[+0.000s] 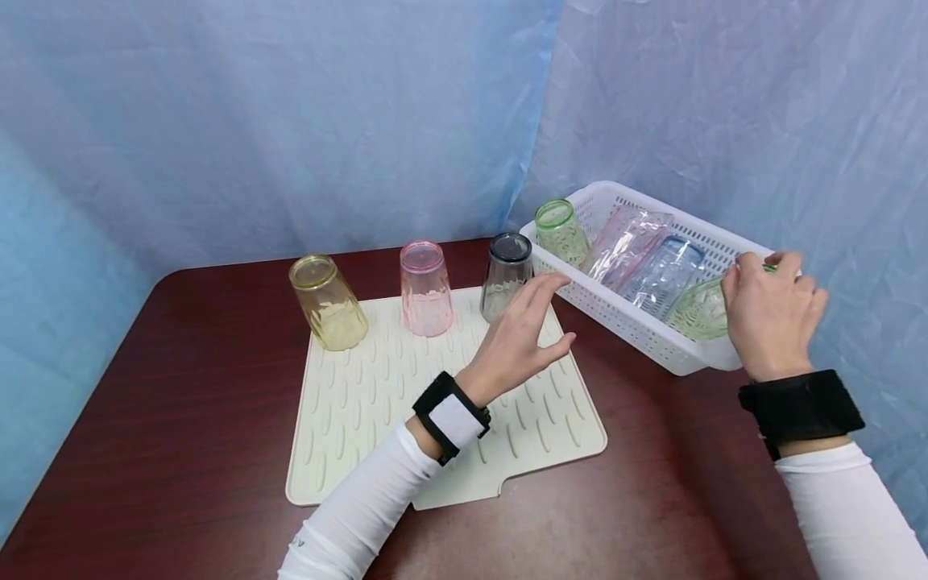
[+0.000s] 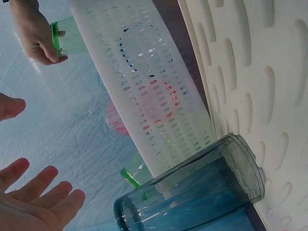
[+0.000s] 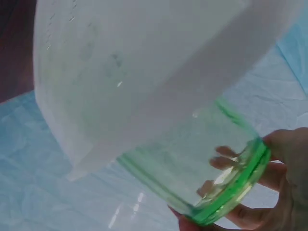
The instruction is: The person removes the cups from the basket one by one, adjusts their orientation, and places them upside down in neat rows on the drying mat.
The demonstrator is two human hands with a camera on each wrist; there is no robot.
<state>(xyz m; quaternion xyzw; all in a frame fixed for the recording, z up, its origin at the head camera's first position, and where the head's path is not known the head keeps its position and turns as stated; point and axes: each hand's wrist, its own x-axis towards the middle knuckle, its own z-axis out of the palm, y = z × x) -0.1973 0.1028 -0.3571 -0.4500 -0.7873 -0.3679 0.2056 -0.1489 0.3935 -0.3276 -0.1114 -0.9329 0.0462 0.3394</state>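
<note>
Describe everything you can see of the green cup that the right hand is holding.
The green cup is clear, pale green ribbed plastic with a darker green base rim. It lies tilted at the near end of the white perforated basket, its base pointing up past the basket's edge. The right hand grips it at that base, fingers curled round it.

Backdrop: pale blue sheeting (image 1: 290, 121) hangs across the far side, lightly creased, and meets a second, paler and more wrinkled panel (image 1: 761, 105) on the right; the two join at a vertical seam right of centre. Furniture: one table (image 1: 181, 419) with a dark reddish-brown wood-grain top and a rounded far-left corner, its far edge close against the sheeting. Light is even and diffuse, with soft shadows on the tabletop; walls, floor and windows are not visible behind the sheeting.
</note>
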